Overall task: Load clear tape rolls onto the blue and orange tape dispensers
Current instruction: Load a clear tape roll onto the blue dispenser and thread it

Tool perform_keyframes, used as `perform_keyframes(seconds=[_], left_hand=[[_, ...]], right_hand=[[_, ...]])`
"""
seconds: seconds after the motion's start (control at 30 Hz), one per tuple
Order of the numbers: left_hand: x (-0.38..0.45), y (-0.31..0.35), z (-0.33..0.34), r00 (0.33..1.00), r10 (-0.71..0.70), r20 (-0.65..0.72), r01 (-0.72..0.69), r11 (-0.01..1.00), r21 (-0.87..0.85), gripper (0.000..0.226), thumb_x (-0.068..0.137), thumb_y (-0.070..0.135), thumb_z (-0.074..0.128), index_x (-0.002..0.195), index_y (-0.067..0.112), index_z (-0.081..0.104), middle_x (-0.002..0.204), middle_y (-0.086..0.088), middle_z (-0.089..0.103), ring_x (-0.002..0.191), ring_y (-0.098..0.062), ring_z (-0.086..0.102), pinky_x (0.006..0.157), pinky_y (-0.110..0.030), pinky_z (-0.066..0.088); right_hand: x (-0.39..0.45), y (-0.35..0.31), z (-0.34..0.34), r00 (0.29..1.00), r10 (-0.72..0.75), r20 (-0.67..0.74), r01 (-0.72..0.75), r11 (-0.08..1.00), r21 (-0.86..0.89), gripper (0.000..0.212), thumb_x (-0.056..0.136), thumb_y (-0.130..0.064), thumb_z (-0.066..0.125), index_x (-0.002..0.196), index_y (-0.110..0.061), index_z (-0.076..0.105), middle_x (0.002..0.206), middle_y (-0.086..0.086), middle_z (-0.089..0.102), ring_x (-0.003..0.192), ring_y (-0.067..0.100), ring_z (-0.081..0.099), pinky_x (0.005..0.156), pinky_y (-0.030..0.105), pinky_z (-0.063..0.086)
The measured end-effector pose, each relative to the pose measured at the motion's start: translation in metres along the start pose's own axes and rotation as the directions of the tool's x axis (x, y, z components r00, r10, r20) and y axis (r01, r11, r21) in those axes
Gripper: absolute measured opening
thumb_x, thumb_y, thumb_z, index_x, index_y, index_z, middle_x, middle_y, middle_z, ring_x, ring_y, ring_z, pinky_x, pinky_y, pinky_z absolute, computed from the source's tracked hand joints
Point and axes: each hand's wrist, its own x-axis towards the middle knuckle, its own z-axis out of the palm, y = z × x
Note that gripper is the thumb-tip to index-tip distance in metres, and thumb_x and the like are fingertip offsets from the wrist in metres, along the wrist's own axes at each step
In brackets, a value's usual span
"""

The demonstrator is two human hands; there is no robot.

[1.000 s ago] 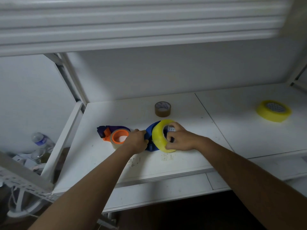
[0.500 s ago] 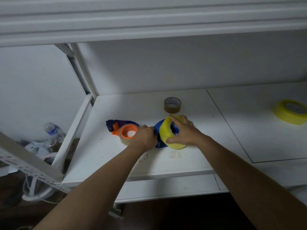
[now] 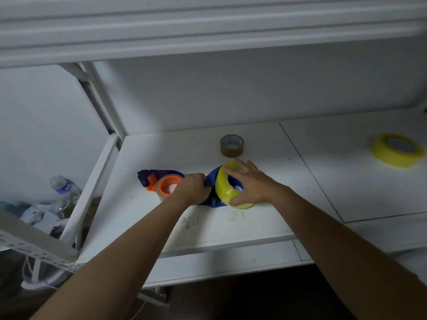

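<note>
A yellowish clear tape roll (image 3: 225,189) stands on edge against a blue tape dispenser (image 3: 213,179) on the white shelf (image 3: 198,222). My right hand (image 3: 250,184) is wrapped over this roll, fingers on its top and thumb at its bottom. My left hand (image 3: 193,189) grips the blue dispenser's left end. Left of it lies a second dispenser (image 3: 159,177), blue and orange, with a pale tape roll around its orange hub (image 3: 168,184).
A brown tape roll (image 3: 231,145) lies behind the dispensers. Another yellow tape roll (image 3: 397,150) lies flat at the far right. A white frame post (image 3: 90,188) borders the shelf's left side, with plastic bottles (image 3: 63,185) and clutter below it.
My right hand has shifted from the roll's core to over its rim, pressing it against the blue dispenser. The left hand stays on the dispenser. The view has shifted slightly.
</note>
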Motion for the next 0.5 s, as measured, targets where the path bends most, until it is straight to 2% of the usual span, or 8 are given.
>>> perform_keyframes(seconds=[0.07,0.17,0.23,0.3,0.37,0.4,0.43,0.5], left_hand=[[-0.001,0.0,0.001,1.0,-0.011,-0.02,0.011,1.0,-0.03,0.035,0.093,0.026,0.05,0.12,0.005,0.053,0.113,-0.017,0.064,0.1,-0.032,0.06,0.076,-0.035,0.045],[0.002,0.0,0.002,0.999,-0.031,-0.01,0.03,0.997,-0.072,0.041,0.093,0.032,0.051,0.125,0.007,0.047,0.11,-0.016,0.064,0.095,-0.03,0.06,0.074,-0.036,0.046],[0.008,-0.001,0.002,0.997,-0.055,0.048,0.06,0.991,-0.121,0.05,0.094,0.038,0.049,0.136,0.012,0.041,0.118,-0.014,0.063,0.102,-0.029,0.06,0.082,-0.036,0.049],[0.015,0.0,0.001,0.989,-0.092,0.113,0.117,0.966,-0.231,0.055,0.094,0.041,0.048,0.143,0.016,0.038,0.134,-0.013,0.055,0.116,-0.029,0.055,0.096,-0.037,0.046],[0.023,0.001,0.001,0.981,-0.113,0.159,0.153,0.953,-0.261,0.054,0.093,0.045,0.049,0.139,0.016,0.046,0.139,-0.011,0.051,0.121,-0.028,0.051,0.1,-0.036,0.042],[0.026,0.0,0.001,0.977,-0.116,0.177,0.159,0.954,-0.254,0.051,0.093,0.046,0.049,0.134,0.015,0.051,0.136,-0.011,0.054,0.116,-0.027,0.053,0.098,-0.036,0.043],[0.029,-0.001,0.002,0.975,-0.122,0.188,0.169,0.952,-0.256,0.049,0.092,0.048,0.05,0.126,0.014,0.057,0.13,-0.011,0.058,0.109,-0.026,0.055,0.095,-0.036,0.045],[0.034,-0.002,0.005,0.973,-0.13,0.192,0.181,0.944,-0.277,0.049,0.091,0.052,0.05,0.112,0.01,0.065,0.117,-0.012,0.065,0.099,-0.026,0.059,0.089,-0.037,0.048]], right_hand=[[-0.006,-0.001,0.005,0.998,-0.021,-0.067,0.021,1.0,-0.001,0.099,0.073,-0.056,0.069,0.151,-0.042,0.009,0.16,-0.007,-0.002,0.148,0.027,-0.006,0.116,0.055,0.014],[-0.015,-0.003,0.018,0.978,-0.003,-0.207,-0.01,0.998,-0.064,0.094,0.077,-0.057,0.064,0.152,-0.036,0.011,0.149,0.003,0.023,0.138,0.028,0.02,0.109,0.047,0.029],[-0.02,-0.005,0.031,0.969,0.006,-0.245,-0.026,0.997,-0.078,0.089,0.084,-0.053,0.06,0.153,-0.034,0.007,0.147,0.005,0.033,0.132,0.031,0.031,0.103,0.042,0.034],[-0.025,-0.008,0.042,0.967,-0.002,-0.255,0.023,0.996,0.082,0.082,0.09,-0.04,0.059,0.153,-0.031,0.006,0.148,0.006,0.039,0.131,0.03,0.039,0.101,0.038,0.037],[-0.029,-0.011,0.047,0.964,0.044,-0.263,0.045,0.945,0.323,0.078,0.093,-0.027,0.059,0.154,-0.026,0.01,0.151,0.005,0.037,0.131,0.027,0.042,0.098,0.033,0.038],[-0.031,-0.011,0.047,0.958,0.091,-0.273,0.029,0.914,0.405,0.075,0.094,-0.025,0.059,0.153,-0.024,0.013,0.15,0.005,0.038,0.13,0.026,0.044,0.096,0.032,0.039],[-0.033,-0.009,0.048,0.949,0.127,-0.288,0.013,0.899,0.438,0.071,0.093,-0.024,0.059,0.151,-0.022,0.018,0.148,0.005,0.04,0.128,0.026,0.045,0.095,0.033,0.04],[-0.037,-0.005,0.048,0.938,0.109,-0.328,0.012,0.938,0.346,0.062,0.092,-0.025,0.06,0.146,-0.021,0.029,0.141,0.007,0.046,0.124,0.028,0.046,0.096,0.036,0.04]])
